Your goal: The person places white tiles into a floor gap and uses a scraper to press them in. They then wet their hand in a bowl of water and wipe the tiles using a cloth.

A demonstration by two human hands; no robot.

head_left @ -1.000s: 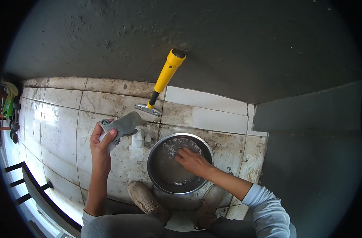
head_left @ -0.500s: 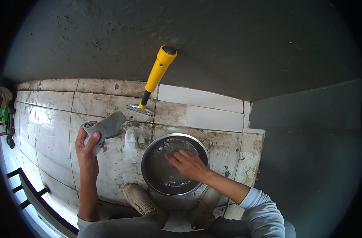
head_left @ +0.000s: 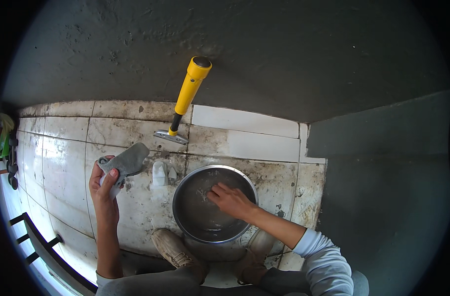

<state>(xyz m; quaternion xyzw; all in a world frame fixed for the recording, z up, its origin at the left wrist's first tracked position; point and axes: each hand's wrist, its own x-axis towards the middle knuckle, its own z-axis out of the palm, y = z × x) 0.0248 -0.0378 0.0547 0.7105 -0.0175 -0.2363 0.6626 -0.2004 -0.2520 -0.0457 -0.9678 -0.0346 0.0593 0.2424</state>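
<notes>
Head: cloth (head_left: 128,160) in left hand (head_left: 103,188)

Dark grey wall (head_left: 284,64), stained white tiles (head_left: 129,130), black rail (head_left: 50,259)

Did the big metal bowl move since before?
No. Against the nearby tile joint, the metal bowl sits in the same place; only the camera's view shifted.

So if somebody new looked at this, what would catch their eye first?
Probably the yellow-handled scraper, standing head-down on the stained white tiles near the dark wall. Next, the round metal basin of cloudy water by the person's shoes, with the right hand reaching into it. Off to its left, the left hand grips a grey cloth.
</notes>
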